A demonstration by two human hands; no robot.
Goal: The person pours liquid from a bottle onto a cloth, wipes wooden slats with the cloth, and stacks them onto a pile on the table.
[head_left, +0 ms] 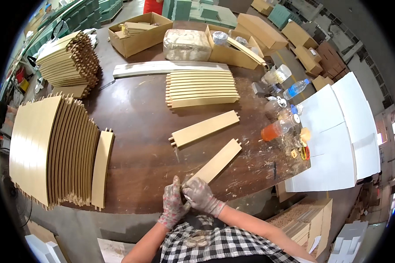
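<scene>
At the table's near edge both my gloved hands are closed and close together. My left hand is held thumb up, its fingers curled around something hidden. My right hand is a fist at the near end of a pale wooden slat, covering that end; what its fingers grip does not show. This slat slants away to the right, with dowel pegs at its far end. Beyond it lies a second slat, pegged at both ends. Farther back, several more slats lie in a neat row.
Stacks of slats fill the left side, with a single slat beside them. A white strip, open cartons and a wrapped bundle stand at the back. Bottles and tape rolls crowd the right edge, beside white sheets.
</scene>
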